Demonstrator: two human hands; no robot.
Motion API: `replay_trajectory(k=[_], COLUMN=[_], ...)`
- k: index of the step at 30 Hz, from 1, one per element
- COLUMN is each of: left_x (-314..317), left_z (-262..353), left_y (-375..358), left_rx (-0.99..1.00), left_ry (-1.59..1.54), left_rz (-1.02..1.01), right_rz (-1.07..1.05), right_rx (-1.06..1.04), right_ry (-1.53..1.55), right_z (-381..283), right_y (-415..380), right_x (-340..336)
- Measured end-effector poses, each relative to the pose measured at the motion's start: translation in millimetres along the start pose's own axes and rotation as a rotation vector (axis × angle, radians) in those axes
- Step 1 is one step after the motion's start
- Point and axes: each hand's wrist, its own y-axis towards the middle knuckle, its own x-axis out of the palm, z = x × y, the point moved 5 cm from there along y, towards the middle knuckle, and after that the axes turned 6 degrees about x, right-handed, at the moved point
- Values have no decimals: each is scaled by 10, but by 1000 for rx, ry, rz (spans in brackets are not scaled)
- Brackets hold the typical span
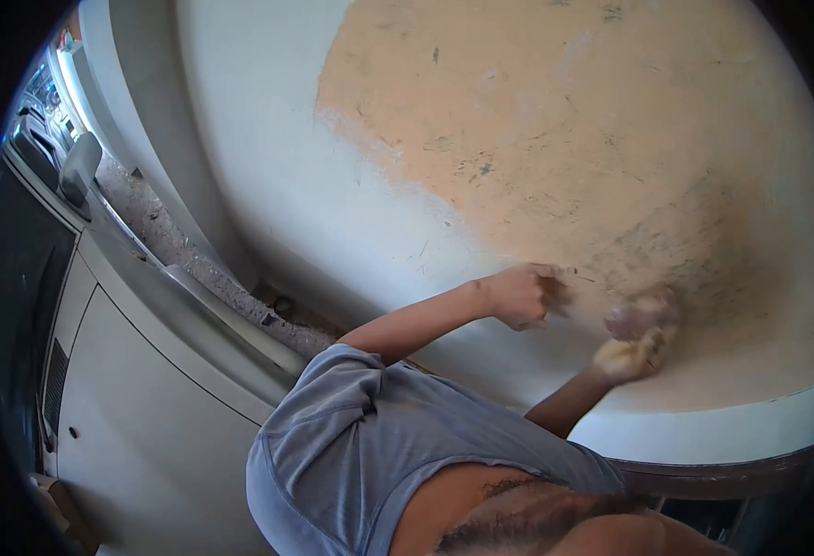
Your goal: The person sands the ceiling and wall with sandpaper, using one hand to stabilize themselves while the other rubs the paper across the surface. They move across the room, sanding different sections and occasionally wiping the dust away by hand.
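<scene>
My left hand point(521, 296) is closed close to the wall point(518, 157), left of my right hand. A thin dark piece shows by its fingertips, too small to make out. My right hand point(631, 358), pale with dust, grips a rounded brownish-pink object point(643, 315) against the lower right part of the wall's orange-tan patch. Motion blurs this object, and its exact kind is unclear. Dark scuffs and grey smears mark the patch around it.
White wall surface borders the tan patch. A pale cabinet-like panel point(157, 408) with a vent stands at the left. Between it and the wall runs a gritty strip point(161, 227) with debris. A dark ledge point(722, 480) lies below the wall at the lower right.
</scene>
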Motion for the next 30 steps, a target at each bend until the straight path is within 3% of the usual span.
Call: replay_trajectory(k=[2,3,4,5,6,7,8,9,11,12,13,14,15,17,18,20,23,24,25,26,27,30], left_x=[-539,-1118,-1440,-1673,-2356,-2674,-2853,-2871,-2651,-2305,-1992,-1585,-1105,-559,-667,-1145,-2280,-2598,-2822,-3041,-3036,-2756], left_z=[-174,-324,-497,-913,-854,-1076,-1332,-1204,-1259,-1142,-1006,-831,-616,-350,-338,-354,-798,-960,-1196,-1616,-1505,-1322], left_y=[-13,10,-122,-172,-87,29,141,496,783,923,1031,1155,1165,855,809,662,556,569,542,513,640,964], left_rx=[-115,-102,-142,23,-295,-555,-808,-834,-739,-580,-432,-381,-125,176,179,142,32,-146,-458,-465,-649,-592], left_ry=[-70,-24,359,679,696,718,733,1119,1082,1026,782,797,958,199,218,98,499,719,825,1096,777,964], left_rz=[218,352,493,994,884,767,631,851,625,531,452,119,38,-177,-184,138,761,827,785,546,748,619], right_rz=[67,122,138,188,238,94,111,189,312,322,389,452,449,206,206,251,305,335,337,368,399,290], right_rx=[-48,-91,-94,-55,-19,4,0,31,90,87,104,123,123,-6,-14,-26,55,97,92,122,152,112], right_ry=[-24,-50,-67,-88,-106,-113,-125,-117,-22,-16,-17,-21,-18,-74,-56,-129,-87,-67,-72,-61,-49,-28], right_z=[-105,-213,-242,-265,-282,-232,-234,-203,-79,-79,-75,-82,-103,-153,-149,-185,-51,-28,-20,2,23,34], right_y=[76,66,42,38,39,28,-11,-50,-122,-120,-116,-120,-118,-56,-48,-93,-139,-148,-155,-168,-187,-178], right_x=[-412,-518,-561,-503,-511,-586,-594,-566,-632,-568,-503,-486,-504,-426,-414,-492,-694,-721,-729,-742,-750,-634])
